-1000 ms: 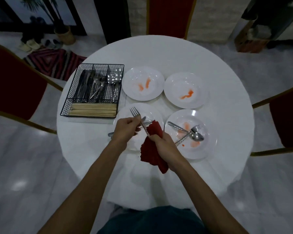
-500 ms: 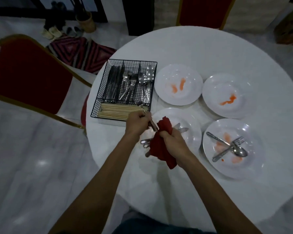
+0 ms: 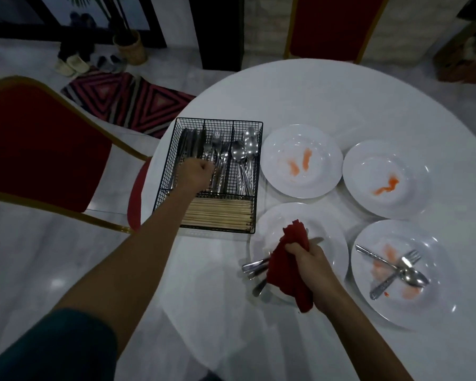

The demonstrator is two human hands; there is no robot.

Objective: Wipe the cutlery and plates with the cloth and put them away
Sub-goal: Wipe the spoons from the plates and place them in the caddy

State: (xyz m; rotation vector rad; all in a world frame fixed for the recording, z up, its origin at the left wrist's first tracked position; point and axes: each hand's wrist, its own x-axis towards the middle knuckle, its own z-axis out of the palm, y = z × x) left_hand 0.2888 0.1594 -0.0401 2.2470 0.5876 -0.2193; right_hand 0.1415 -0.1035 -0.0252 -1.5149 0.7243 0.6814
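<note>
My left hand (image 3: pixel 195 174) is a closed fist over the black wire caddy (image 3: pixel 220 122), at the fork compartment, and appears to grip a fork (image 3: pixel 208 149) with its tines pointing away. My right hand (image 3: pixel 311 259) clutches the red cloth (image 3: pixel 289 259) above the near-left white plate (image 3: pixel 333 243). Several cutlery handles (image 3: pixel 254 266) stick out from under the cloth. The near-right plate (image 3: pixel 437 270) carries red smears, a fork, a spoon and a knife (image 3: pixel 407 270). Two far plates (image 3: pixel 322 149) (image 3: pixel 382 166) show orange-red stains.
The caddy holds knives, forks and spoons, with wooden chopsticks (image 3: pixel 220 215) in its front section. All stands on a round white table (image 3: pixel 313 100). A red chair (image 3: pixel 39 149) is close at the left; another (image 3: pixel 330 26) stands behind the table.
My left hand has moved from beside the cloth up and left into the caddy with the fork. My right hand stays over the near-left plate with the cloth. The view has shifted left.
</note>
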